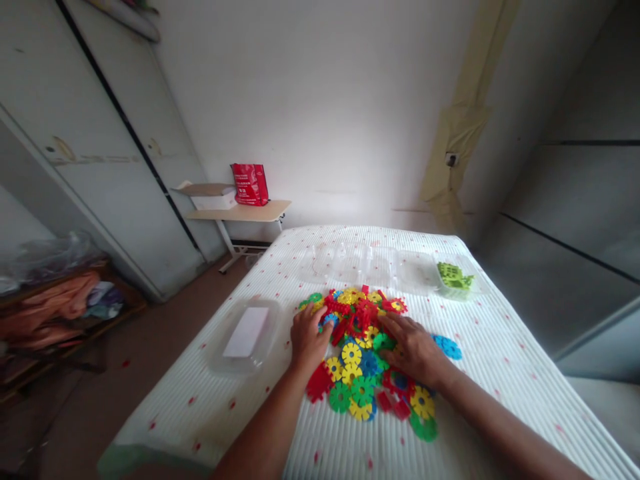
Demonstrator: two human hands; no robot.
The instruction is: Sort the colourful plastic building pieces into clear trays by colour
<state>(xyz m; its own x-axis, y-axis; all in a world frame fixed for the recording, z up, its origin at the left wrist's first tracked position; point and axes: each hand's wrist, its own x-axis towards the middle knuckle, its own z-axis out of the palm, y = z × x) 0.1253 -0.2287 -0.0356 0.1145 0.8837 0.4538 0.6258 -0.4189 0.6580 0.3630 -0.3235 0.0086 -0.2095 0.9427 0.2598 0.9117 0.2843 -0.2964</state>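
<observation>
A loose heap of plastic snowflake discs [351, 353] in red, yellow, green and blue lies on the white, red-dotted cloth. My left hand [307, 337] rests at the heap's left side, thumb apart from the fingers, touching discs near its edge. On the other side, my right hand [416, 348] reaches over the heap with its fingers stretched out and thumb spread. Nothing is visibly gripped in either hand, though some fingertips are partly hidden among the pieces. Several blue discs [447, 347] lie just right of my right hand.
A clear container [456, 291] at the back right holds light green pieces [454, 276]. Clear empty trays [350, 265] stand behind the heap. Left of it is a clear plastic lid [267, 340] with a white label [247, 333]. A red bag [251, 185] stands on a side table [260, 212].
</observation>
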